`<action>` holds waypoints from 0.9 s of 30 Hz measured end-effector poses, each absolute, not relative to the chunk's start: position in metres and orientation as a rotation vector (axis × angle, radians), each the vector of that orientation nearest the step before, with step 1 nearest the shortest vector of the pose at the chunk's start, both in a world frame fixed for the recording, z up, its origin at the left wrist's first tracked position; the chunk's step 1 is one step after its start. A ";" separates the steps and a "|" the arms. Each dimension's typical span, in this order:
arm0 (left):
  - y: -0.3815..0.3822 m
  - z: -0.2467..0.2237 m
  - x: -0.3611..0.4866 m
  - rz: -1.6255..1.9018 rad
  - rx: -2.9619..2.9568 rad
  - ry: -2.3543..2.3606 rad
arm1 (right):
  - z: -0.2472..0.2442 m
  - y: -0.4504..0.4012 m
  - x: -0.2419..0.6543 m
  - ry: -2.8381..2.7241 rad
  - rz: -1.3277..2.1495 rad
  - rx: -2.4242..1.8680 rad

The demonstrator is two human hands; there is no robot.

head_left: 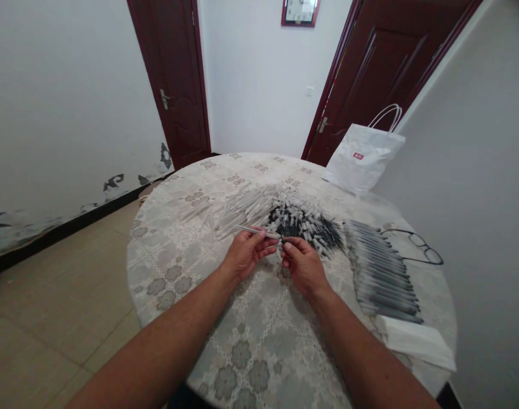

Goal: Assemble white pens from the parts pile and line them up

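A thin whitish pen barrel [243,228] lies across the fingers of my left hand [246,253], which is closed on it, its right end pointing at my other hand. Close beside that end, my right hand [304,262] is closed in a pinch around a small dark piece [284,240], mostly hidden by the fingertips. Just beyond both hands is a heap of loose white barrels [242,209]. Touching it on the right is a pile of thin black pieces with white ends [291,218].
Dark-tipped, translucent pens [381,272] lie in a neat row at the right. Near them are black-framed glasses [417,241] and a folded white packet [417,341]. A white paper bag [364,159] stands at the back right of the round table's patterned cloth [170,284].
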State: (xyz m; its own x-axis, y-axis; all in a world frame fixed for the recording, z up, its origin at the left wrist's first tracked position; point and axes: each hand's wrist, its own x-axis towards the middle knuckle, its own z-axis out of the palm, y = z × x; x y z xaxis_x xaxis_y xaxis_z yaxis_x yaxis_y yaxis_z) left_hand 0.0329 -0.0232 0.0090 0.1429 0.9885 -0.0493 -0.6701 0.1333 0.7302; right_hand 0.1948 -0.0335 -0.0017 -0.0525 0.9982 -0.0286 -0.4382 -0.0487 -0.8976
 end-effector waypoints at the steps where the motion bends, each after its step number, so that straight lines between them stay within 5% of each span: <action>1: -0.023 0.009 0.033 1.316 0.644 0.612 | -0.003 -0.033 0.195 -0.883 1.444 -0.866; 18: -0.025 0.008 0.036 1.294 0.707 0.630 | -0.014 -0.027 0.198 -1.066 1.294 -0.959; 27: -0.027 0.007 0.039 1.263 0.703 0.619 | -0.004 -0.034 0.204 -1.516 0.743 -1.189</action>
